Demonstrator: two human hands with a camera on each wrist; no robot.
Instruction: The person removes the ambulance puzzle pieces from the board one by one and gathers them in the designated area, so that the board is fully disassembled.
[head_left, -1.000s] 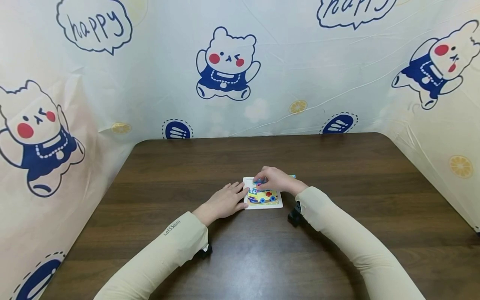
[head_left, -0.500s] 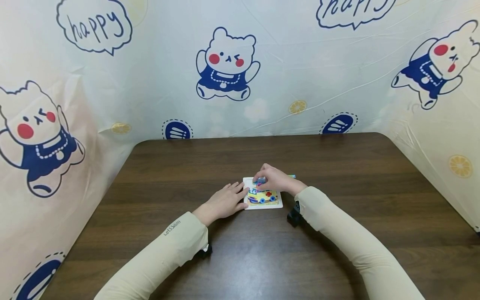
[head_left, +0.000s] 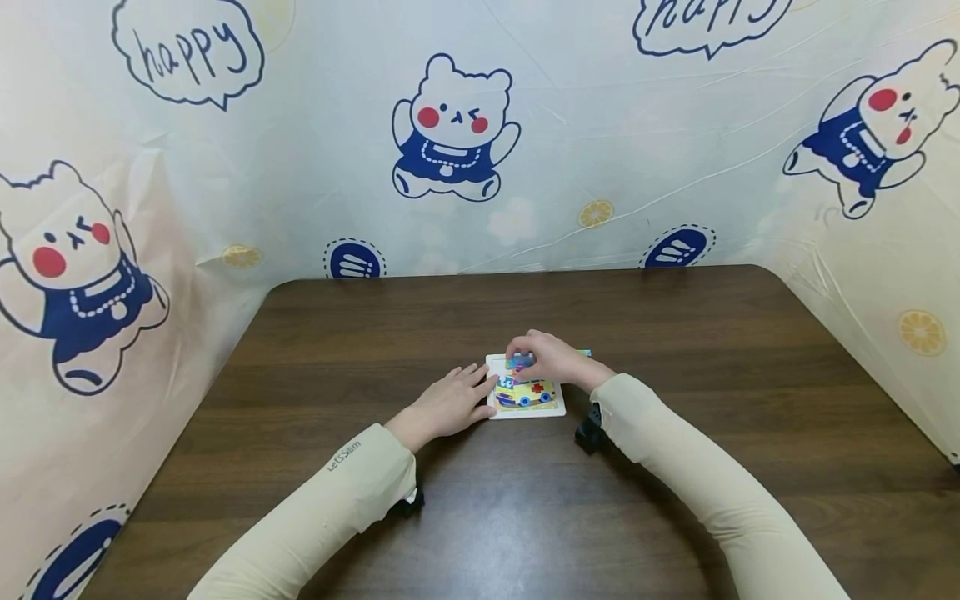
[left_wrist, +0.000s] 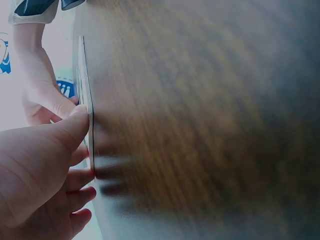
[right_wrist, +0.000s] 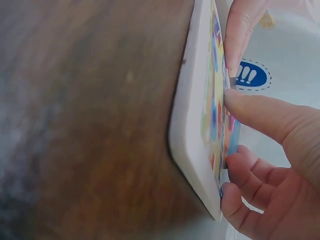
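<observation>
A small jigsaw puzzle in a white frame (head_left: 561, 411), showing a yellow ambulance (head_left: 525, 393), lies flat on the brown table. My left hand (head_left: 452, 402) rests at its left edge, fingers spread and fairly straight, with thumb and fingertips touching the frame. Over the upper part of the picture, my right hand (head_left: 551, 358) pinches a bluish puzzle piece (head_left: 519, 362) between thumb and fingers. In the right wrist view this puzzle piece (right_wrist: 233, 135) tilts up a little from the picture's surface. The right hand hides much of the puzzle's upper right.
A blue-green strip (head_left: 585, 352) peeks out behind the right hand, past the frame's upper right corner. The wooden table (head_left: 495, 517) extends on all sides. A printed cloth (head_left: 555, 125) with cartoon bears hangs around its back and sides.
The right hand lifts slightly and comes back down over the same upper spot, keeping the bluish puzzle piece. The left hand and the frame stay where they are.
</observation>
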